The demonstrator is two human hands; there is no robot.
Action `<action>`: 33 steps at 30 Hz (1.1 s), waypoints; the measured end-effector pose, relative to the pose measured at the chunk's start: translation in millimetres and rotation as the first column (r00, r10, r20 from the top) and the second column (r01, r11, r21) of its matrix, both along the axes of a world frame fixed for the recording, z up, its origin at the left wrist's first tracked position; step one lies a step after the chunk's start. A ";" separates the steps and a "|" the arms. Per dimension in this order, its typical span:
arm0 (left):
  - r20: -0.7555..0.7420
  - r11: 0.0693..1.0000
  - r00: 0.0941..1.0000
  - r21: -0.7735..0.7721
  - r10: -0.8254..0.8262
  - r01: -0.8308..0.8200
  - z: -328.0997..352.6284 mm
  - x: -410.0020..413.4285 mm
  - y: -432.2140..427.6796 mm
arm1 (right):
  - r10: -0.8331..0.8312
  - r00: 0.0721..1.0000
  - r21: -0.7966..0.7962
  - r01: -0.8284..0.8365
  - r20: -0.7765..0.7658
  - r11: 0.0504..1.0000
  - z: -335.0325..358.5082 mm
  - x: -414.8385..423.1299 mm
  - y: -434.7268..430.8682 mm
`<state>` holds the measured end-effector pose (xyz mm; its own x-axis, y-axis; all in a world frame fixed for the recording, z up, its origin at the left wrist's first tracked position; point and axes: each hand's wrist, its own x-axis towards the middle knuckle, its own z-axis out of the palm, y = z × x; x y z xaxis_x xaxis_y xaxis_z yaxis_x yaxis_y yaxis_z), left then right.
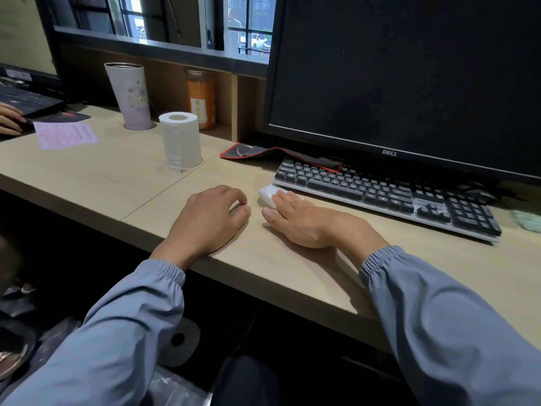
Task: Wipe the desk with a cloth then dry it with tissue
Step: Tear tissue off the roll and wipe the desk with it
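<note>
Folded white tissue (267,195) lay on the pale wooden desk (102,177), pressed flat under the right hand (301,221).
Its fingers were nearly straight, just before the black keyboard (380,191); the left hand (209,219) rested alongside, loosely curled, holding nothing.

I logged daylight entering through a barred window (251,30) above a dark ledge (161,52), with a wooden back panel (167,83) beneath it and a pale wood desk (96,174) in front.

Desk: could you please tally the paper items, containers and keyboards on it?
Paper items: 3 (tissue roll, folded tissue, pink sheet)
Containers: 2 (tumbler, orange jar)
Keyboards: 2 (near keyboard, far-left keyboard)
Total: 7
</note>
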<state>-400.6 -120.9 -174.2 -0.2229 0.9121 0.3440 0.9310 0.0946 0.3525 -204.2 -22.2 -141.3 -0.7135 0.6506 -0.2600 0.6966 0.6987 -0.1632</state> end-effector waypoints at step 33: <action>-0.006 1.000 1.000 0.023 -0.008 0.008 -1.2 -0.6 1.3 | -0.042 0.993 -0.047 0.037 -0.112 0.998 0.2 46.2 8.1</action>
